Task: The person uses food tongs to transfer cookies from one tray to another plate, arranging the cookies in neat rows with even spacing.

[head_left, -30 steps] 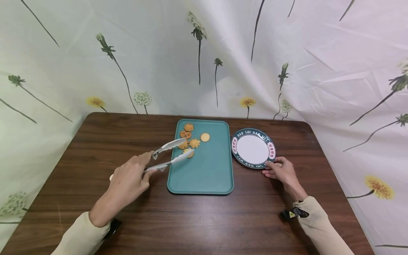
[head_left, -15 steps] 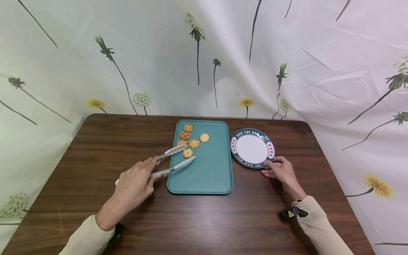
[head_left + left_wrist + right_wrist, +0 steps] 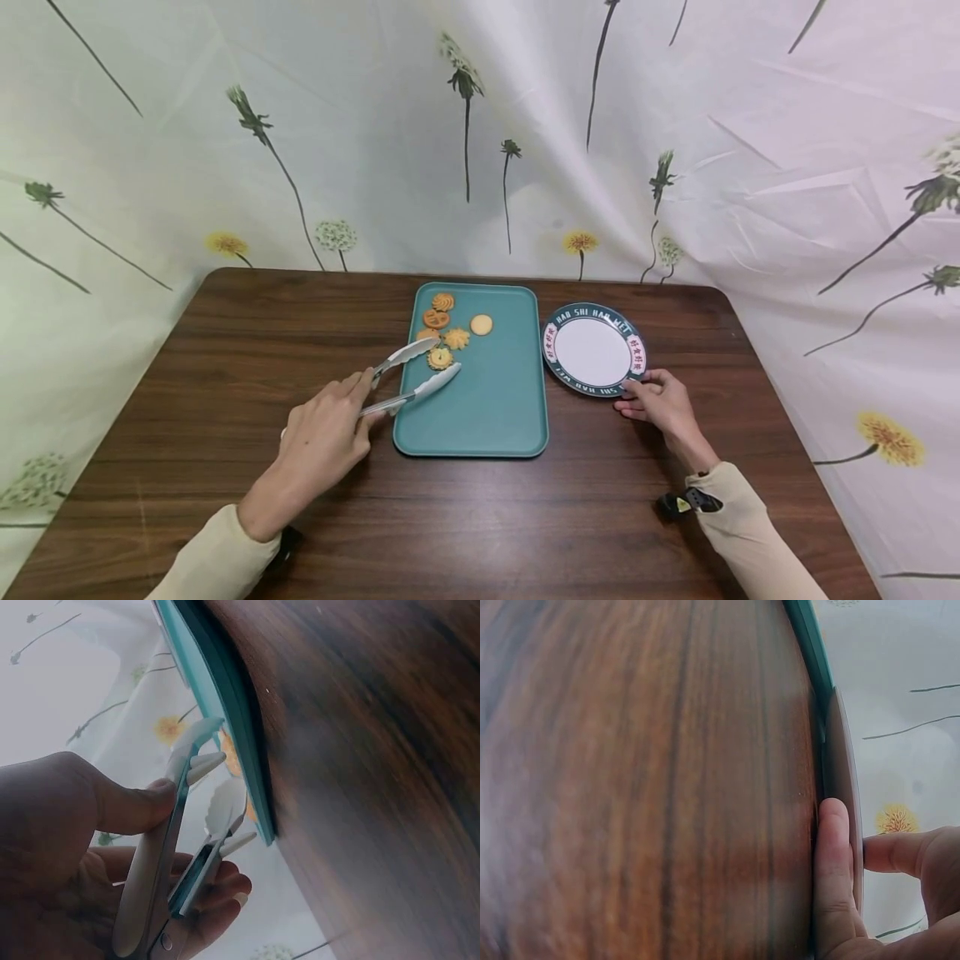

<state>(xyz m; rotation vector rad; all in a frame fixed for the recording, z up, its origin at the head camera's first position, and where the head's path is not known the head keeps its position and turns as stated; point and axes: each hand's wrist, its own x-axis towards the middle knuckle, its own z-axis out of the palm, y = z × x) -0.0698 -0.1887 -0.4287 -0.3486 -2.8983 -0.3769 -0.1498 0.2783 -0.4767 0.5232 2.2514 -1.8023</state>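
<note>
My left hand (image 3: 322,437) grips a pair of white-tipped metal tongs (image 3: 150,877), thumb on one arm and fingers around the other. The tongs' tips are spread over the left side of a teal tray (image 3: 480,408), one on each side of a round cookie with a wavy rim (image 3: 440,358). Behind it lie a flower-shaped cookie (image 3: 456,337), a pretzel-like cookie (image 3: 436,318), a swirled cookie (image 3: 443,302) and one partly hidden by the tongs. My right hand (image 3: 663,404) pinches the near right rim of a plate (image 3: 592,352), thumb on top and fingers beneath.
A plain round cookie (image 3: 481,324) sits apart on the tray, to the right of the others. The plate is close beside the tray's right edge. Both are on a dark wooden table (image 3: 480,517), with a flower-printed cloth (image 3: 390,150) hanging behind.
My left hand has moved right and slightly nearer with the tongs, whose tips shifted from the cookies behind to either side of the wavy-rimmed cookie. My right hand stays on the plate.
</note>
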